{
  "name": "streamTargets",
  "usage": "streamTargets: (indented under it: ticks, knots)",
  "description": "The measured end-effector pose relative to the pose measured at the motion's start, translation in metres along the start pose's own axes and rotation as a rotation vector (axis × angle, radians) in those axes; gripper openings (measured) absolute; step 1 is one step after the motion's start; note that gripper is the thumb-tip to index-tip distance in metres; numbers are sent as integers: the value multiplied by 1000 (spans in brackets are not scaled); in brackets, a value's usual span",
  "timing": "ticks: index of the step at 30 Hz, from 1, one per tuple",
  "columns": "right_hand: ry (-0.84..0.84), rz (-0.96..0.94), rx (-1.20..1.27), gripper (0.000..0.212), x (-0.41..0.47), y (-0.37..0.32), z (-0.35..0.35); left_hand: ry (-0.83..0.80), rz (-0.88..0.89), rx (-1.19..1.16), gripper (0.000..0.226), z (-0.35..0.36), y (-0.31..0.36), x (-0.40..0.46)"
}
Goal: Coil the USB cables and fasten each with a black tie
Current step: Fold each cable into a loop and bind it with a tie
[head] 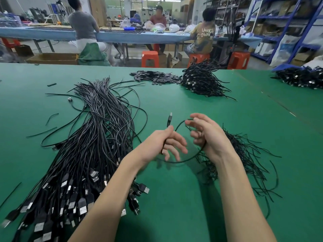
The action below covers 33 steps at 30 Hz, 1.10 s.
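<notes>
Above the green table [174, 198] I hold one black USB cable [183, 160] bent into a loop. My left hand [162, 144] grips it just below its plug [169, 118], which points up. My right hand [208, 135] pinches the far side of the loop with curled fingers. To the left lies a big bundle of straight USB cables [90, 145], plugs toward me. A heap of thin black ties [244, 154] sits under and right of my right hand.
A pile of coiled, tied cables [201, 81] lies at the back, with small black sleeves [153, 76] scattered beside it. Another dark cable pile [300, 79] is at the far right. Loose ties lie on the left. Beyond the table, people sit at a blue bench.
</notes>
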State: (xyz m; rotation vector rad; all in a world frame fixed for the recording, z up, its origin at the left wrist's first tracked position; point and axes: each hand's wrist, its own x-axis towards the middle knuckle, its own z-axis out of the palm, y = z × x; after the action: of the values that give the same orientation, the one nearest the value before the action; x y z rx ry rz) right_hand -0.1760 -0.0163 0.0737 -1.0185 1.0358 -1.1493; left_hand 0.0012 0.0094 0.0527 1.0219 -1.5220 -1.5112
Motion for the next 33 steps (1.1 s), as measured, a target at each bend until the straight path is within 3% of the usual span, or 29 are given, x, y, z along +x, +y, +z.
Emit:
streamTargets:
  ticks: [2, 4, 8, 9, 11, 13, 15, 18, 21, 22, 26, 28, 30, 33]
  knots:
    - [-92, -100, -28, 16, -4, -7, 3, 92, -10, -1, 54, 7, -4, 4]
    - [-279, -132, -87, 18, -10, -7, 7, 153, -2, -241, 51, 8, -8, 5]
    - [-727, 116, -229, 23, -21, 4, 5, 122, 62, -764, 55, -10, -1, -1]
    - [-742, 199, -265, 23, -22, 9, 6, 114, 86, -836, 56, -15, 2, -3]
    - [-572, 332, -266, 13, -17, 18, 7, 119, 134, -926, 57, -21, 7, -6]
    - [-334, 339, -315, 10, -10, 26, 5, 146, 166, -940, 56, -28, 10, -10]
    - [-268, 314, -412, 18, -6, 29, 2, 154, 168, -886, 55, -35, 12, -15]
    - [-176, 198, -417, 19, -5, 26, 9, 56, 133, -688, 52, -37, 15, -22]
    - [-51, 82, -109, 9, -4, 15, 22, -34, 47, -349, 58, -29, 13, -20]
    - [-52, 41, -77, 6, -5, 10, 27, -17, 27, -261, 58, -26, 12, -17]
    - [-67, -207, -378, 12, -15, -2, 42, 143, 53, -58, 57, -24, 7, -4]
    - [-116, -260, -404, 14, -19, -3, 51, 184, 97, 16, 58, -27, 6, -3]
    - [-252, -206, -325, 13, -21, -2, 53, 254, 140, -60, 56, -31, 3, -3]
    - [-593, 69, -148, 7, -23, 5, 39, 228, 202, -461, 55, -35, 4, -5]
